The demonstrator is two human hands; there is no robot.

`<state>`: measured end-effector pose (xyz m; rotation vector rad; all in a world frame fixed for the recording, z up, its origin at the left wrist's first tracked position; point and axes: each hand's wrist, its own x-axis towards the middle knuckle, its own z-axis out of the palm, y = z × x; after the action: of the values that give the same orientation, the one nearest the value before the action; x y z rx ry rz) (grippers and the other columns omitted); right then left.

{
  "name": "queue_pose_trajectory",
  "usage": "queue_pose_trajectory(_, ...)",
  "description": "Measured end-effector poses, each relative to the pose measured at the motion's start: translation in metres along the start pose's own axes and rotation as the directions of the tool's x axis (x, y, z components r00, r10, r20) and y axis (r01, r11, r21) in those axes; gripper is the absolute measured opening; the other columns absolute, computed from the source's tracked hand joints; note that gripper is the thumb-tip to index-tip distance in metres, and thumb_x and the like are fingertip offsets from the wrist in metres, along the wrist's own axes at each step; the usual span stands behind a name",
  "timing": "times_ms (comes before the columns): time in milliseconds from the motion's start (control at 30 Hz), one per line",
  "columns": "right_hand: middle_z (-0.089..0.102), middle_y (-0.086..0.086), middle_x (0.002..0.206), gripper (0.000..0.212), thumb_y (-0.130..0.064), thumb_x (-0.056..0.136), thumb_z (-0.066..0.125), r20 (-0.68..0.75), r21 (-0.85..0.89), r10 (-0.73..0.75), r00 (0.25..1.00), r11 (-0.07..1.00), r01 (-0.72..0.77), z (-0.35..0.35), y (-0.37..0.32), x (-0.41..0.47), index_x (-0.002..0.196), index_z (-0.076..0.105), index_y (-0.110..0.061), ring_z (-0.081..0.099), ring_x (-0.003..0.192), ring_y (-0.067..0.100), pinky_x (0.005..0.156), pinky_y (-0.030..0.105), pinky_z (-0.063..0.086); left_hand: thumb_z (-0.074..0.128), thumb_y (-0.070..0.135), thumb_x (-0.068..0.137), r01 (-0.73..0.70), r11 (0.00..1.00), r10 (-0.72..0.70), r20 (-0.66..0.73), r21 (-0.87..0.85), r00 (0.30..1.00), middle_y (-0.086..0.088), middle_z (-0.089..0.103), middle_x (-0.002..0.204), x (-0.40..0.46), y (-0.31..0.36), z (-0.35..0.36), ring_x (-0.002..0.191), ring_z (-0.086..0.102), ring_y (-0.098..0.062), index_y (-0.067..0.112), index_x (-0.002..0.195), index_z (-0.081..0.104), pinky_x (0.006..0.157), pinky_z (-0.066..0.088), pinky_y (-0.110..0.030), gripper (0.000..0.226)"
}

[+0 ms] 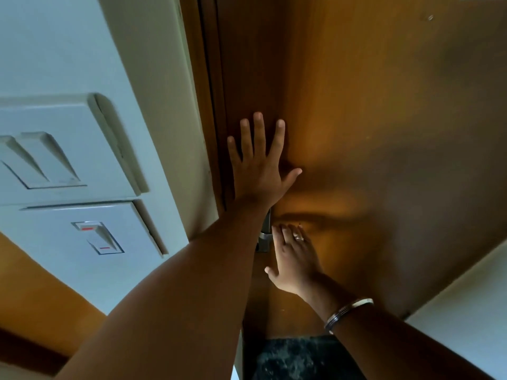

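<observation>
Pressing one wooden door (pixel 384 105), two flat open hands, left hand (pixel 258 174) above right hand (pixel 296 259).

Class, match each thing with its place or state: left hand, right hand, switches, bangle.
1 left hand
2 right hand
3 switches
4 bangle

a on the white wall
b round the right wrist
c flat on the door, higher up
d wears a ring, beside the metal lock plate

Pairs: 1-c, 2-d, 3-a, 4-b
</observation>
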<state>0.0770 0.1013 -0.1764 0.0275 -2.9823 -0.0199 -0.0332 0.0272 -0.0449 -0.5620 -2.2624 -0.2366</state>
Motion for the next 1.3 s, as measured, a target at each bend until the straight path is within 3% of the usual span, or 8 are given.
queue_pose_trajectory(233,0.016,0.015,0.161,0.117,-0.066,0.073,0.066,0.057,0.229,0.030,0.998,0.972,-0.043,0.019,-0.005,-0.003,0.153,-0.002,-0.013,0.014,0.148,0.033,0.121,0.043,0.003,0.047,0.079,0.079,0.020,0.999,-0.017,-0.092,0.030,0.996,-0.025,0.018,0.161,0.003,0.000,0.012,0.148,0.012,-0.046,0.021,0.156,0.021,0.115,0.008,-0.065,0.100)
queue_pose_trajectory(433,0.023,0.013,0.159,0.109,-0.057,0.076,0.071,0.085,0.291,0.024,0.996,0.955,-0.048,0.020,0.003,-0.010,0.154,0.006,-0.016,0.018,0.147,0.034,0.119,0.042,0.012,0.044,0.081,0.079,0.030,0.998,-0.027,-0.060,0.058,0.998,-0.025,0.015,0.162,-0.003,0.003,0.009,0.148,0.007,-0.045,0.020,0.157,0.018,0.116,0.005,-0.063,0.102)
queue_pose_trajectory(667,0.038,0.009,0.149,0.098,-0.058,0.076,0.067,0.092,0.258,-0.064,0.994,0.965,0.038,0.006,0.010,-0.038,0.150,0.017,-0.017,0.036,0.136,0.030,0.113,0.038,0.031,0.042,0.079,0.080,0.071,0.997,-0.073,0.029,0.043,0.997,-0.017,-0.006,0.163,-0.028,0.017,-0.018,0.148,-0.015,-0.036,0.024,0.157,-0.001,0.117,0.000,-0.062,0.104)
queue_pose_trajectory(767,0.042,0.008,0.144,0.094,-0.057,0.075,0.067,0.097,0.227,-0.124,0.988,0.969,0.099,-0.008,0.015,-0.059,0.147,0.022,-0.017,0.040,0.131,0.029,0.109,0.038,0.036,0.039,0.075,0.086,0.068,0.995,-0.070,0.035,0.075,0.997,-0.016,-0.007,0.163,-0.044,0.026,-0.040,0.150,-0.008,-0.039,0.022,0.157,-0.002,0.117,-0.001,-0.062,0.097)
queue_pose_trajectory(967,0.041,0.008,0.147,0.087,-0.060,0.080,0.060,0.095,0.112,-0.168,0.981,0.981,0.158,-0.039,0.015,-0.100,0.148,0.026,-0.016,0.037,0.135,0.029,0.114,0.041,0.030,0.029,0.067,0.095,0.047,0.993,-0.049,0.016,0.111,0.999,-0.019,0.004,0.164,-0.076,0.042,-0.082,0.151,-0.001,-0.036,0.023,0.158,0.005,0.117,-0.010,-0.057,0.080)
queue_pose_trajectory(1133,0.043,0.005,0.147,0.078,-0.055,0.083,0.061,0.073,0.084,-0.087,0.994,0.993,0.081,-0.047,0.005,-0.141,0.145,0.031,-0.018,0.037,0.137,0.027,0.114,0.039,0.030,0.029,0.056,0.100,-0.073,0.994,0.074,-0.016,0.086,0.997,-0.015,0.011,0.165,-0.103,0.039,-0.107,0.151,0.004,-0.034,0.023,0.157,0.016,0.119,-0.010,-0.053,0.067)
queue_pose_trajectory(1300,0.051,0.002,0.137,0.064,-0.042,0.080,0.064,0.048,0.100,0.040,0.998,0.994,-0.045,-0.057,-0.009,-0.181,0.137,0.044,-0.019,0.045,0.131,0.024,0.114,0.035,0.030,0.030,0.047,0.103,-0.304,0.952,0.305,-0.043,0.035,0.951,-0.016,0.015,0.164,-0.136,0.016,-0.130,0.151,0.000,-0.031,0.017,0.156,0.019,0.121,-0.009,-0.045,0.062)
